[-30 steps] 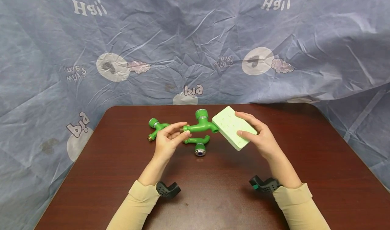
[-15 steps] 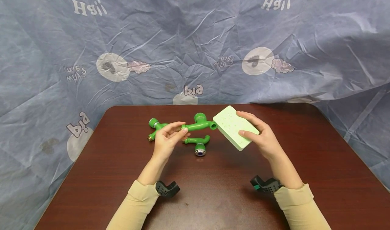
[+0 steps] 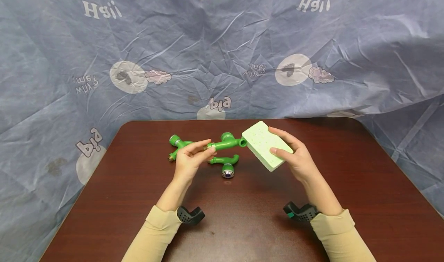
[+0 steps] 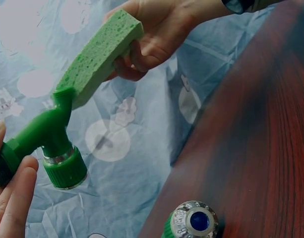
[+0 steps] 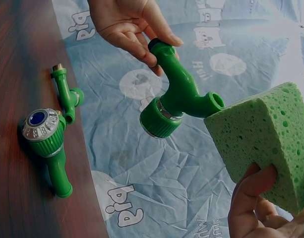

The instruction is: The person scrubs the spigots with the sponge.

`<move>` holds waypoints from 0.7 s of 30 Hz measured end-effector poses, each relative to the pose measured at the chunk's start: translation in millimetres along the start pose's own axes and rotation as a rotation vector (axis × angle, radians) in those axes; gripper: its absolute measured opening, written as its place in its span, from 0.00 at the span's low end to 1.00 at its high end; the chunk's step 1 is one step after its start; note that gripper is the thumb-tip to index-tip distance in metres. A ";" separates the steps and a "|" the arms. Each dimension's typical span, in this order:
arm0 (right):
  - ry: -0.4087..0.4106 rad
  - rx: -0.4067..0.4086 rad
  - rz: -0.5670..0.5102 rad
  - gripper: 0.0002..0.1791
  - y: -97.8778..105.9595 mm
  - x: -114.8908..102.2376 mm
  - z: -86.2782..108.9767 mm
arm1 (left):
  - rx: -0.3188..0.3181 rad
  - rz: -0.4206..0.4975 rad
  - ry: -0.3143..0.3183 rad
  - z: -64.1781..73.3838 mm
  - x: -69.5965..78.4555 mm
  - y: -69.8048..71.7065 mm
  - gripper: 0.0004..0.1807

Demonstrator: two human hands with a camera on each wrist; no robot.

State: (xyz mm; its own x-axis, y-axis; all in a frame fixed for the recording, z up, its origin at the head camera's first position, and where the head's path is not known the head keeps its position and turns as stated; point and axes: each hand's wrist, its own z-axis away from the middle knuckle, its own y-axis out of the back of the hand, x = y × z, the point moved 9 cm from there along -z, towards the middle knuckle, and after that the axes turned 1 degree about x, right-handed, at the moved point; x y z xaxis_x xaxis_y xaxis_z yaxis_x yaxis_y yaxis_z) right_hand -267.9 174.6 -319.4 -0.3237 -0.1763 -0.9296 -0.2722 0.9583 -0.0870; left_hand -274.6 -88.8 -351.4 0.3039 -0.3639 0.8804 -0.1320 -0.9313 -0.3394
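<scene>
Near the middle of the head view, the left grip (image 3: 188, 160) pinches a green tap (image 3: 227, 143) by its threaded end, thumb on the near side and fingers behind. The tap is held up off the tabletop (image 3: 260, 223), its body running rightward, its ribbed knob at the top and the open mouth of its spout turned toward the lower right. In the right wrist view that mouth meets the edge of the sponge (image 3: 266, 145), seemingly touching it.

The right grip (image 3: 300, 156), right of centre, is grasping the pale green, pitted sponge by its right end, thumb on the broad face and fingers along the upper edge. The sponge slants from upper left to lower right.

Two more green taps lie on the tabletop. The lower tap (image 3: 227, 170), just below the held one in the frame, has a silver cap with a blue centre facing the bottom of the frame and a spout curving to the upper right. The left tap (image 3: 176, 141) lies left of centre, partly hidden by the left grip, its brass end at lower left. A creased blue cloth (image 3: 222, 54) with printed figures fills the top of the frame.
</scene>
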 end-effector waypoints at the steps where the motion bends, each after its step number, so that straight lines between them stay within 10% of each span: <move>1: -0.004 0.003 -0.001 0.27 0.2 0.6 0.0 | 0.004 -0.011 0.008 0.1 -0.2 0.2 0.22; 21: -0.004 0.028 -0.047 0.27 3.5 -2.6 0.2 | 0.006 -0.268 -0.030 1.5 4.1 -3.0 0.18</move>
State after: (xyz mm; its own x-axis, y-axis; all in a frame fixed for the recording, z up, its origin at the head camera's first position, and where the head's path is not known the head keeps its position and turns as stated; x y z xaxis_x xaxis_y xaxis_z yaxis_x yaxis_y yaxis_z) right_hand -267.8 178.5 -317.3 -0.3075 -0.2202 -0.9257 -0.2615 0.9550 -0.1403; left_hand -271.5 -87.5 -347.3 0.3547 -0.1047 0.9291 -0.0373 -0.9945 -0.0979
